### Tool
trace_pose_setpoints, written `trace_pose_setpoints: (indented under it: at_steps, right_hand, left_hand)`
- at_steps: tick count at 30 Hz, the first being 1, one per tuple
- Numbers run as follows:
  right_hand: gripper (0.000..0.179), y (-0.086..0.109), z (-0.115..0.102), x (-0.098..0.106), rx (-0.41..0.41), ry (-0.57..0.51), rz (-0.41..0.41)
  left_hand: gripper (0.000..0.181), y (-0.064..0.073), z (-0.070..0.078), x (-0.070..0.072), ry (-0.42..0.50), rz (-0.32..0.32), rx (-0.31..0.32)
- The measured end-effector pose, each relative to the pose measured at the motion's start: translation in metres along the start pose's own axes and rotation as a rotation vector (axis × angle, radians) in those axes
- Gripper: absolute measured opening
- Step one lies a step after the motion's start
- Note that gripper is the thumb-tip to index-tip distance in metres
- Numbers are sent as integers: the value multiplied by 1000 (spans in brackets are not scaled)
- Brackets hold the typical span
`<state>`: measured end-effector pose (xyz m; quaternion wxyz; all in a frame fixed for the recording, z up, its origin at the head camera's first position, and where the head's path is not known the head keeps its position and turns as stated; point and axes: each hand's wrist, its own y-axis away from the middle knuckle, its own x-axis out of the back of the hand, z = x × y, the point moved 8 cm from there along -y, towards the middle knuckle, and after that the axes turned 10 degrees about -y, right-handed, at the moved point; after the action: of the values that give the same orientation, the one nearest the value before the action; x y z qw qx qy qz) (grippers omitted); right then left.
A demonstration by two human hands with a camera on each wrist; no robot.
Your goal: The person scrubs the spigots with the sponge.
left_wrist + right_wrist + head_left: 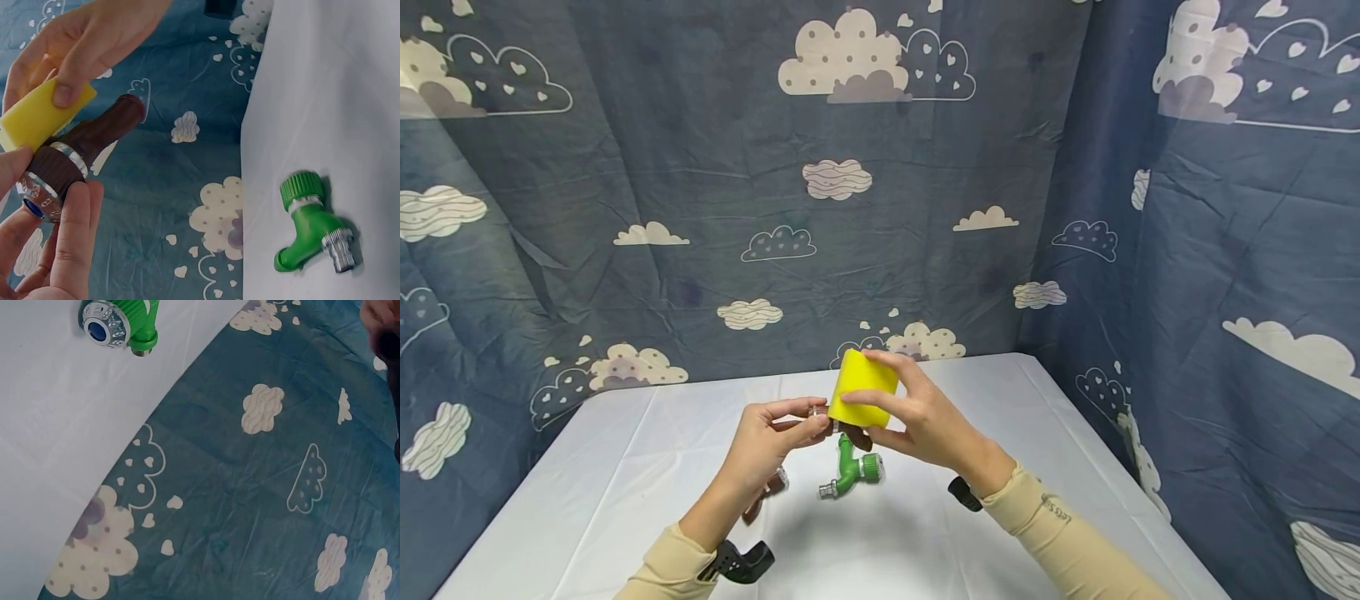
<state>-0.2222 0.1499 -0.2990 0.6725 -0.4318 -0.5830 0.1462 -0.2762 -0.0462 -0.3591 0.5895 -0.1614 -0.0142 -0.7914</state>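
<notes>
A brown plastic tap (103, 128) with a silver collar and a clear knob end is in my left hand (763, 437). Thumb and fingers pinch it around the knob end, as the left wrist view shows. My right hand (932, 417) grips a yellow sponge (867, 390), fingers spread along it. The sponge lies against the tap's side, near the ribbed brown collar (55, 172), and hides much of the tap in the head view. Both hands are raised over the white table. Below them lies a green tap (848, 471) with a silver nozzle.
Another brown tap (766, 493) lies on the white table (1000, 517), partly hidden behind the left forearm. A dark blue cloth with cloud prints (700, 183) hangs behind the table and along its sides. Black straps (743, 562) circle the wrists.
</notes>
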Motion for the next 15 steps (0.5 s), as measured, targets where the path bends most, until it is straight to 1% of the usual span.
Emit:
trace_pose_setpoints:
  at_steps: [4,9,12,15]
  right_hand:
    - [57,0,6,0,-46,-18,0]
    - [55,1,15,0,-127,-64,1]
    - [53,2,22,1,-183,-92,11]
    - [52,4,30,1,-232,-107,21]
  left_hand:
    - [38,3,-1,3,-82,-18,-37]
    - [36,7,-1,10,-185,-16,-91]
    - [35,9,-1,15,-219,-27,-114]
    - [34,13,-5,21,-222,-35,-117]
